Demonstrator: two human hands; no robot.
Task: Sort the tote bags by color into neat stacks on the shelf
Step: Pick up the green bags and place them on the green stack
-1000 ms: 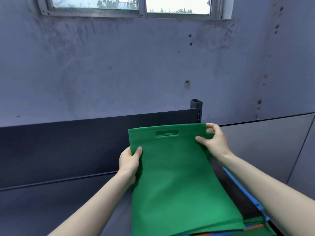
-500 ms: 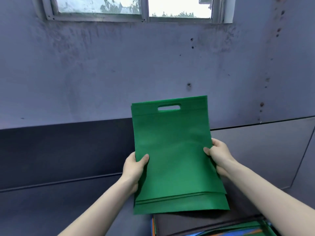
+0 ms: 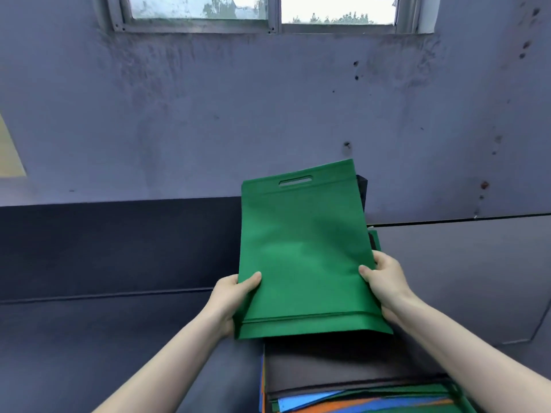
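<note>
I hold a flat green tote bag (image 3: pixel 304 251) with a cut-out handle slot at its top, raised in front of the wall and tilted slightly. My left hand (image 3: pixel 231 296) grips its lower left edge, thumb on the front. My right hand (image 3: pixel 384 281) grips its right edge, thumb on the front. Under the green bag lies a mixed pile of bags (image 3: pixel 351 383): a dark grey one on top, with blue, orange and green edges showing below it at the bottom right.
A dark shelf surface (image 3: pixel 104 338) runs across the left and middle, with a dark back panel (image 3: pixel 119 242) behind it. A black shelf post (image 3: pixel 362 186) shows just behind the bag's top right. A grey panel (image 3: pixel 462 263) stands right; a window (image 3: pixel 268 10) above.
The green bag was lifted off the pile and held upright; both hands slid from near its top to its lower sides. Now it tilts a little and the grey bag beneath is exposed.
</note>
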